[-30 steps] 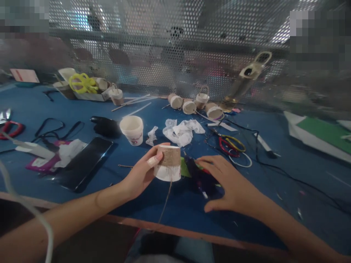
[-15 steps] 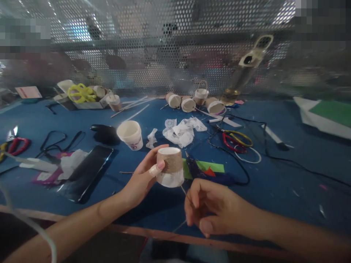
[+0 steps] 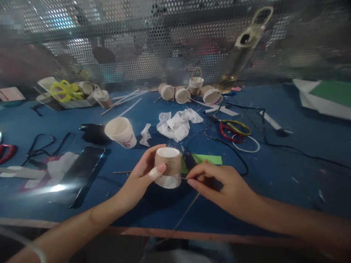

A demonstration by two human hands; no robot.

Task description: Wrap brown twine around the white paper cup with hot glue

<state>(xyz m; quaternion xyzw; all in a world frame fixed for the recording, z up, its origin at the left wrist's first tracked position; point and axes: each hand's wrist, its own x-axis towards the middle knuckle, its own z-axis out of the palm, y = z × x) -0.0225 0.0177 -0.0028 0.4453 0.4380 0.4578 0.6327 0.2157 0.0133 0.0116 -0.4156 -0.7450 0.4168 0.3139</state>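
My left hand (image 3: 142,175) is closed round a small paper cup (image 3: 168,167) whose upper part is wrapped in brown twine, thumb on its side, held just above the blue table (image 3: 274,175). My right hand (image 3: 216,180) pinches the loose twine strand (image 3: 186,212) right beside the cup's lower right edge; the strand trails down past the table's front edge. A dark glue gun (image 3: 189,160) and a green paper strip (image 3: 208,159) lie just behind the cup.
A plain paper cup (image 3: 120,132), white lace scraps (image 3: 177,124), a black phone (image 3: 74,175), scissors with red and yellow handles (image 3: 233,130), black cables (image 3: 287,146), several twine-wrapped cups (image 3: 189,93) and a box with yellow scissors (image 3: 65,93) lie about. A perforated metal screen (image 3: 164,44) closes the back.
My right hand left the table, took the twine strand, and has now risen to pinch it against the cup's side. The left hand keeps holding the cup.
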